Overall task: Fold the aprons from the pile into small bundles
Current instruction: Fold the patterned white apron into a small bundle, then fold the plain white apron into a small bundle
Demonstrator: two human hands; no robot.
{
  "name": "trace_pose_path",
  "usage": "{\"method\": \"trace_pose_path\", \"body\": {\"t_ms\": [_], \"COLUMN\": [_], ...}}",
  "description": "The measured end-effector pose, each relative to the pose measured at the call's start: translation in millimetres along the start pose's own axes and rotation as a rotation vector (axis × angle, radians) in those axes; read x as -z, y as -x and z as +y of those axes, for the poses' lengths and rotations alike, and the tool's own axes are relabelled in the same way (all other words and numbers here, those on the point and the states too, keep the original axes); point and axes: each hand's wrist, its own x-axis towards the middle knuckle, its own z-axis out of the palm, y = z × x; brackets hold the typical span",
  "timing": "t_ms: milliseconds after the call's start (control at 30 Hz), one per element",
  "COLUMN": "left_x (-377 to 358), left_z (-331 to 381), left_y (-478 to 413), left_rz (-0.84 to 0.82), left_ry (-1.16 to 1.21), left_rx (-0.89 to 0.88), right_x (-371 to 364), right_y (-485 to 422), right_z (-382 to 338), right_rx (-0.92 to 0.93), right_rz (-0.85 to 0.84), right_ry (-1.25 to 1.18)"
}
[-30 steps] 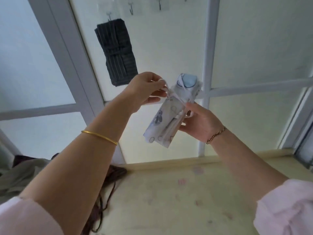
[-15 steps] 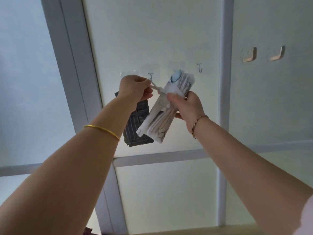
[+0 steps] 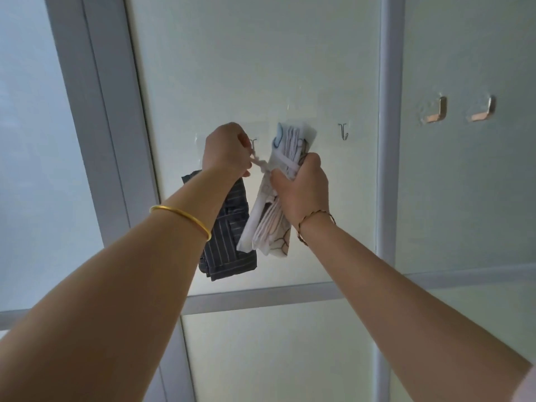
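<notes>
1. Here, both bare arms were raised toward a pale wall panel (image 3: pixel 261 68), and the hands met in front of it
2. The right hand (image 3: pixel 301 187) was clamped round the middle of the white patterned apron bundle (image 3: pixel 266 224), fingers curled over its far side and thumb on the near side; the bundle stood tilted, its top end leaning right and its lower end fanning out below the wrist
3. The left hand (image 3: pixel 229 149) had its fingers curled together, pinching the white tie (image 3: pixel 262 165) that ran from the bundle's waist across the short gap between the two hands
4. A wire hook (image 3: pixel 254 142) on the panel showed just beside the left hand's knuckles; whether the tie touched it I could not tell
5. A dark striped apron bundle (image 3: pixel 232 250) hung flat against the panel, just left of the white one and partly behind the left forearm; its top was hidden, so what held it could not be seen
6. Another wire hook (image 3: pixel 343 132) sat bare to the right of the white bundle, and two metal hooks (image 3: pixel 435 111) were fixed on the next panel, beyond the grey upright (image 3: pixel 390 140)
7. A gold bangle (image 3: pixel 181 219) circled the left forearm and a chain bracelet (image 3: pixel 316 216) the right wrist
</notes>
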Motion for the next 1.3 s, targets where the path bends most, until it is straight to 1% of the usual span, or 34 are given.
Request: {"method": "trace_pose_path", "body": {"t_ms": [133, 200, 300, 400, 467, 533, 567, 600, 700, 767, 900, 1000, 1067, 1133, 1233, 1300], "left_x": [3, 6, 13, 20, 20, 16, 12, 10, 7, 18, 75, 121, 140, 156, 170, 182], "left_z": [1, 1, 0, -5, -17, -36, -47, -61, -118, -166, -255, -303, -327, -356, -380, -393], "left_y": [6, 13, 37, 72, 99, 137, 159, 185, 265, 319, 393, 414, 423, 435, 455, 465], "left_rz": [-0.038, -0.034, 0.065, 0.185, 0.233, 0.263, 0.267, 0.258, 0.138, 0.056, -0.141, -0.273, -0.393, -0.532, -0.691, -0.785], "left_ry": [-0.154, -0.163, -0.030, 0.114, 0.184, 0.224, 0.236, 0.226, 0.129, 0.016, -0.337, -0.553, -0.670, -0.773, -0.976, -1.031], "left_rx": [-0.053, -0.055, -0.052, -0.029, 0.042, 0.110, 0.151, 0.206, 0.445, 0.619, 0.885, 1.029, 1.036, 1.010, 0.975, 0.967], "right_x": [-1, 2, 13, 26, 31, 30, 27, 22, -3, -22, -64, -102, -124, -157, -190, -207], "right_y": [12, 18, 34, 63, 90, 123, 140, 162, 228, 273, 345, 379, 396, 419, 448, 463], "right_z": [13, 17, 18, 23, 34, 51, 60, 69, 91, 98, 93, 89, 84, 76, 64, 56], "right_rx": [-0.012, -0.057, -0.116, -0.142, -0.162, -0.205, -0.252, -0.318, -0.521, -0.597, -0.707, -0.748, -0.789, -0.846, -0.919, -0.939], "right_rz": [-0.068, -0.122, -0.277, -0.440, -0.475, -0.487, -0.515, -0.583, -0.843, -0.972, -1.141, -1.171, -1.179, -1.198, -1.221, -1.249], "right_ry": [0.123, 0.140, 0.174, 0.319, 0.374, 0.358, 0.332, 0.294, 0.185, 0.171, 0.175, 0.150, 0.129, 0.110, 0.072, 0.051]}}
